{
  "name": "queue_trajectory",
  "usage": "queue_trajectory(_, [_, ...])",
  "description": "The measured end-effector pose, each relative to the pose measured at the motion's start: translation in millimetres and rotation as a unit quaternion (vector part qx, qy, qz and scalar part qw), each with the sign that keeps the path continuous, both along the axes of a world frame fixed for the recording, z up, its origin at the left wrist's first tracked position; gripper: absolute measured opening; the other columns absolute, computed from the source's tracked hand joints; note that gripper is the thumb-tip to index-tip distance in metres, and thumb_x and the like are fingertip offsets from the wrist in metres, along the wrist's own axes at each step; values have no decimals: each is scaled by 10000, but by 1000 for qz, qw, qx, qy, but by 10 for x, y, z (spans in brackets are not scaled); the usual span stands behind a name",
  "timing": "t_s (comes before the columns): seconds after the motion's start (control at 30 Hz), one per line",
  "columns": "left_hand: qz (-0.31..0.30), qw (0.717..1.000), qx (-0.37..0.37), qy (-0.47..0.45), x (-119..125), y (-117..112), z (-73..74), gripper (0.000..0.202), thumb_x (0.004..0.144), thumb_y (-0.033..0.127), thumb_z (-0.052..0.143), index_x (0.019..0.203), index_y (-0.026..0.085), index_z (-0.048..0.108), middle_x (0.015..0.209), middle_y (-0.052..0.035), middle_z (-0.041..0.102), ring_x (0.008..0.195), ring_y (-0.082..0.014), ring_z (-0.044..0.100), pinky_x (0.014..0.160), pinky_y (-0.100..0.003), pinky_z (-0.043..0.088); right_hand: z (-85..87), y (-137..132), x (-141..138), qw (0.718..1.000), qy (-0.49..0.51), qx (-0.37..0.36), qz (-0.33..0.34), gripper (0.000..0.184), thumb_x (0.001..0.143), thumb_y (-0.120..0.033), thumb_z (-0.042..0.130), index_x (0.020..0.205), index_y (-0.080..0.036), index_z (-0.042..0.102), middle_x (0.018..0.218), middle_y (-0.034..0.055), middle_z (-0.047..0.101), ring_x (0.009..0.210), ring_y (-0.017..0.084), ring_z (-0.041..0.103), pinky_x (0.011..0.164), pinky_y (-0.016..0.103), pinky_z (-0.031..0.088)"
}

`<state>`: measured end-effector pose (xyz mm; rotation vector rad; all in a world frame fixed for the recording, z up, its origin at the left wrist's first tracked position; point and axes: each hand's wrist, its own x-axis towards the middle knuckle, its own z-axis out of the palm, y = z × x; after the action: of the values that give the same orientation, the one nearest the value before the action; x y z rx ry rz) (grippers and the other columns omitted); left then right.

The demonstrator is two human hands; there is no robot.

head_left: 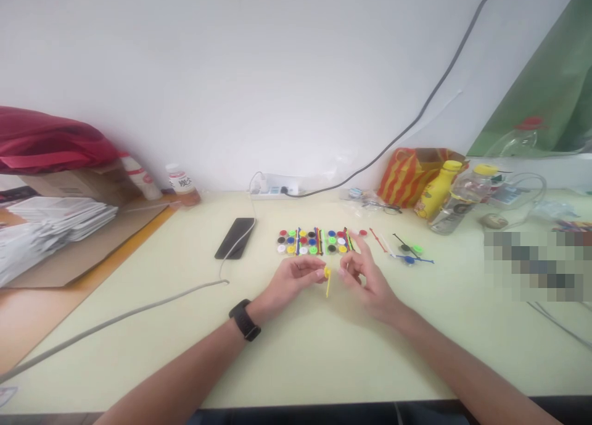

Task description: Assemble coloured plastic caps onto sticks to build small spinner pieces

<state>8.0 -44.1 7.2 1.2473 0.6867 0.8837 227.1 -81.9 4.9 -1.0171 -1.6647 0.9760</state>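
Between the thumb and fingers of my left hand (298,278) is a small yellow disc (327,271) with a thin yellow stick (328,287) pointing down from it. My right hand (367,283) hovers just right of the disc, apart from it, its index finger raised and its thumb spread from the curled fingers. Beyond both hands lie rows of small coloured discs (312,242) with bundles of coloured sticks (318,242) between them. Farther right are loose items: a red stick (378,240), a black stick (407,243), a blue disc (409,261) and a green disc (417,250).
A black phone (235,238) lies left of the discs, a grey cable (139,313) running past it. Along the wall stand a power strip (276,187), a striped bag (401,177), a yellow bottle (437,190) and a clear bottle (465,200). White packets (69,218) are stacked at left.
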Motion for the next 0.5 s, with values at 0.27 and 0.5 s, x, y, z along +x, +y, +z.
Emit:
queue_trajectory(0.27, [12, 1000, -8, -12, 4, 2, -24, 302, 790, 333, 872, 1012, 155, 771, 961, -65, 749, 899, -182, 701, 913, -353, 569, -6, 111, 46, 999, 19, -50, -8, 397, 959, -566, 586, 777, -216, 537, 640, -40, 400, 591, 133, 376, 559, 287, 309])
queue_trajectory(0.5, [16, 1000, -14, -15, 4, 3, -20, 301, 797, 338, 867, 1022, 161, 773, 997, -63, 750, 918, -186, 704, 936, -370, 572, -4, 48, 6, 1000, 2, -9, -12, 393, 996, -431, 568, 1346, -264, 510, 746, -33, 497, 662, 151, 489, 610, 288, 398])
